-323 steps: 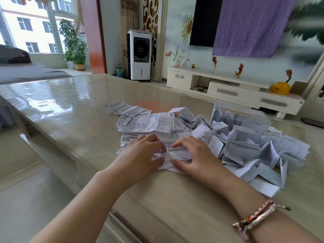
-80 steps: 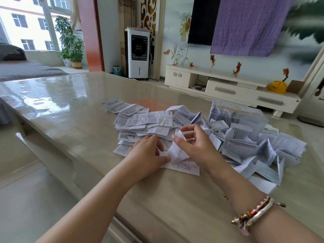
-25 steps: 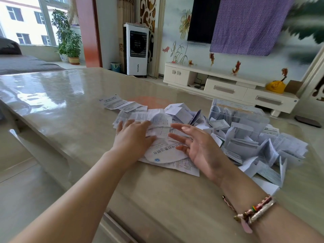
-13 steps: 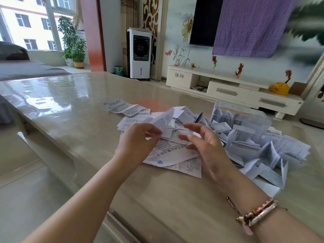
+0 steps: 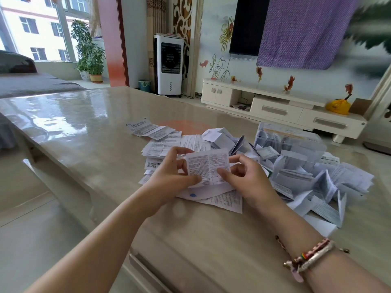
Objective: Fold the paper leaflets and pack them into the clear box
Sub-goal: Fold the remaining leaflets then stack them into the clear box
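In a living room, on a glossy tabletop (image 5: 88, 132), the left hand (image 5: 171, 176) and right hand (image 5: 247, 178) each pinch one leaflet (image 5: 207, 166) above the loose pile; the clear box (image 5: 289, 140) stands behind. Matching the edges before creasing should keep the fold flat enough to pack.

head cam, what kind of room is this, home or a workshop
Most likely a home living room: a wall-mounted TV above a low white TV cabinet, a standing air cooler, and a potted plant by the window.
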`<action>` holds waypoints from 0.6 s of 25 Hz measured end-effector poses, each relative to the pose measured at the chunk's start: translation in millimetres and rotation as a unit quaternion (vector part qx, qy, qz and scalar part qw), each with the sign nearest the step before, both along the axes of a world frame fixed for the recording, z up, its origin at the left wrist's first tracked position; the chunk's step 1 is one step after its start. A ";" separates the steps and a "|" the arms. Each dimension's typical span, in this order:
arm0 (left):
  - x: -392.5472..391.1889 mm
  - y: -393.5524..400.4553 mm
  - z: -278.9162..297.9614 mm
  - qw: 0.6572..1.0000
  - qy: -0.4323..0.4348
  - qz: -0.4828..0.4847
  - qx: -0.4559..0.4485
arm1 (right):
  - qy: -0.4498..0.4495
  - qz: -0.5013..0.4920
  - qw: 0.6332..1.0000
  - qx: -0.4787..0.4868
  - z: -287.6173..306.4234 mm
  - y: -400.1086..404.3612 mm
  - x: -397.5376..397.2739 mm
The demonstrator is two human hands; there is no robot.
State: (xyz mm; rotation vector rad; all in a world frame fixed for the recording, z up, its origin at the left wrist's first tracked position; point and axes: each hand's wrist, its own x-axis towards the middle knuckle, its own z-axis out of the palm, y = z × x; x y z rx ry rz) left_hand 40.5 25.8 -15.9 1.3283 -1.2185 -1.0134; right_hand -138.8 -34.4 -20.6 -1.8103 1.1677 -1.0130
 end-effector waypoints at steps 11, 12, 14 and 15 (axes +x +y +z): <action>0.0 -0.5 -19.2 0.891 -0.437 0.101 -0.066 | 0.246 -0.003 0.958 -0.150 -12.5 0.4 3.7; -0.2 0.7 -18.7 0.880 -0.457 0.104 -0.072 | 0.267 -0.005 0.949 -0.170 -12.7 0.0 3.4; 0.0 2.5 -16.2 0.861 -0.491 0.095 -0.094 | 0.290 -0.007 0.933 -0.214 -11.1 1.0 2.4; 0.2 2.7 -15.2 0.850 -0.508 0.084 -0.109 | 0.292 0.003 0.927 -0.235 -9.9 1.8 1.5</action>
